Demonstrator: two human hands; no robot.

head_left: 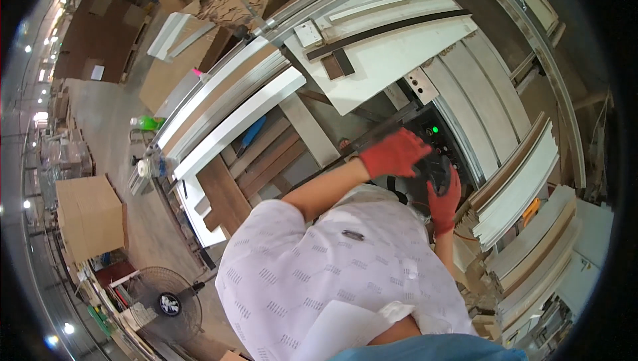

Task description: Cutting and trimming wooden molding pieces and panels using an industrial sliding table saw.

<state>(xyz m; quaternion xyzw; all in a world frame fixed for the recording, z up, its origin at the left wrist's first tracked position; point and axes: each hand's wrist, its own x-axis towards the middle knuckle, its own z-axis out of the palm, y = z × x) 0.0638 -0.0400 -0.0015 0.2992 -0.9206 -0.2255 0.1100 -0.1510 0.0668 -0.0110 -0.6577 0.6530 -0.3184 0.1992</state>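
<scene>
Red-gloved right hand (446,203) grips a glossy black object (436,174); red-gloved left hand's (394,154) grip I cannot tell; stacked white strips (522,188) crowd nearby.

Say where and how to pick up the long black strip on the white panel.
Black strip: likely best at midlength, pinched across its narrow width, from the wearer's side. Long and slim, so the middle should balance; bare white panel lies on that side, pale strips beyond.

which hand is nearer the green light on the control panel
Left hand: below and left of the green light in view; the right hand is farther below it.
</scene>
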